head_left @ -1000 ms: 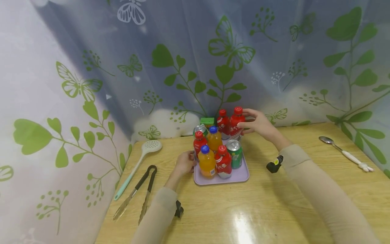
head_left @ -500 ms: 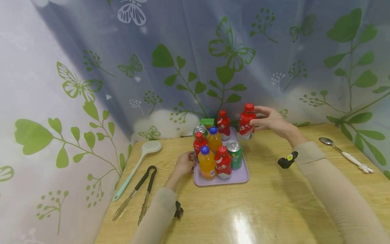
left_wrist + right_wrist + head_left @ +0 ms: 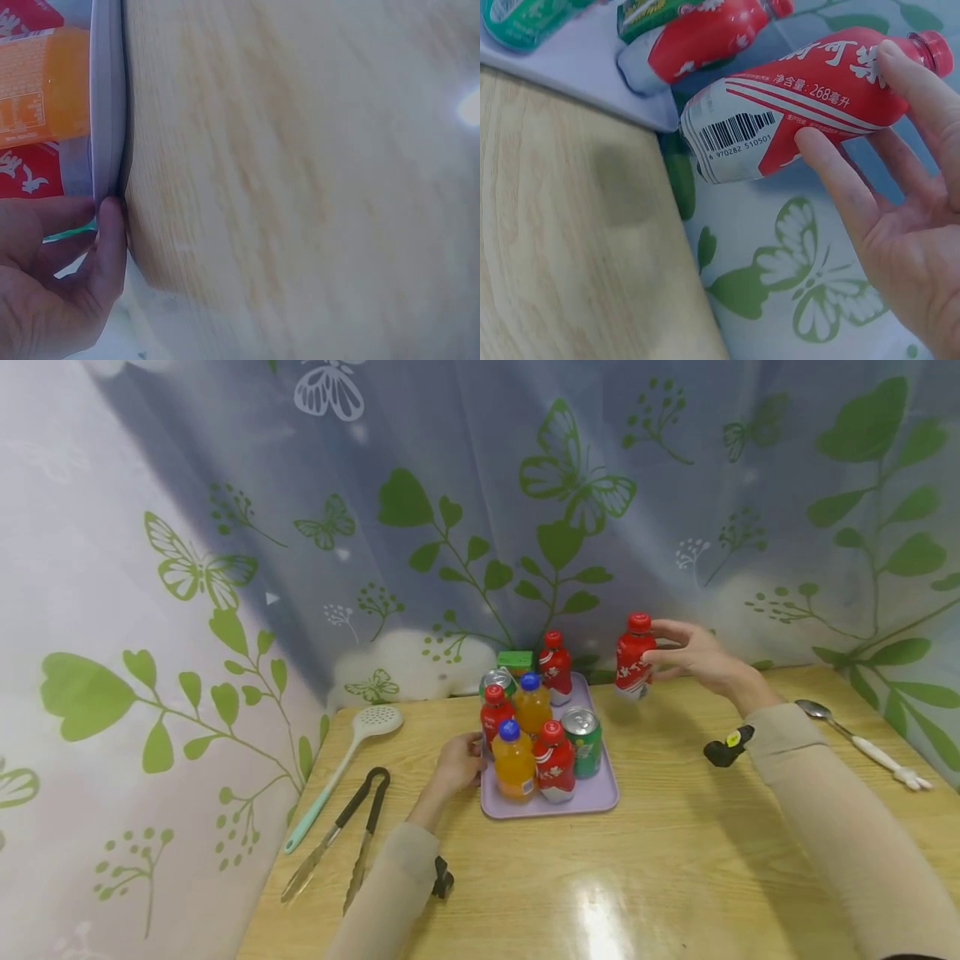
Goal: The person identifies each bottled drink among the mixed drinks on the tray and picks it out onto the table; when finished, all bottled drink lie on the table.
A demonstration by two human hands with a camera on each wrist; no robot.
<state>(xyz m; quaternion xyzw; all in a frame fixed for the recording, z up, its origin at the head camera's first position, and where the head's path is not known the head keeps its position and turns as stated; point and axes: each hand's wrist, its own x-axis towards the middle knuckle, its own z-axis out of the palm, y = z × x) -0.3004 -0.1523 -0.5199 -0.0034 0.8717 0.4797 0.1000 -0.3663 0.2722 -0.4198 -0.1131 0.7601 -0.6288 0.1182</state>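
Note:
A red soda bottle (image 3: 633, 658) with a white lower part is off the tray, to its right at the back. My right hand (image 3: 697, 656) grips it from the right, and the right wrist view shows thumb and fingers round the bottle (image 3: 802, 97). At the purple tray (image 3: 551, 810), my left hand (image 3: 459, 762) pinches the left rim, also seen in the left wrist view at the tray wall (image 3: 107, 112). On the tray stand several red bottles, two orange juice bottles (image 3: 515, 764) and two green cans (image 3: 582, 742).
A green box (image 3: 515, 662) stands at the tray's back. On the left lie a slotted skimmer (image 3: 352, 756) and metal tongs (image 3: 367, 814). A spoon with a white handle (image 3: 873, 752) lies at the right. A patterned curtain (image 3: 465, 527) hangs behind the table.
My right hand has lifted the red soda bottle off the tray's back right and carried it to the right. My left hand keeps its place at the tray's rim.

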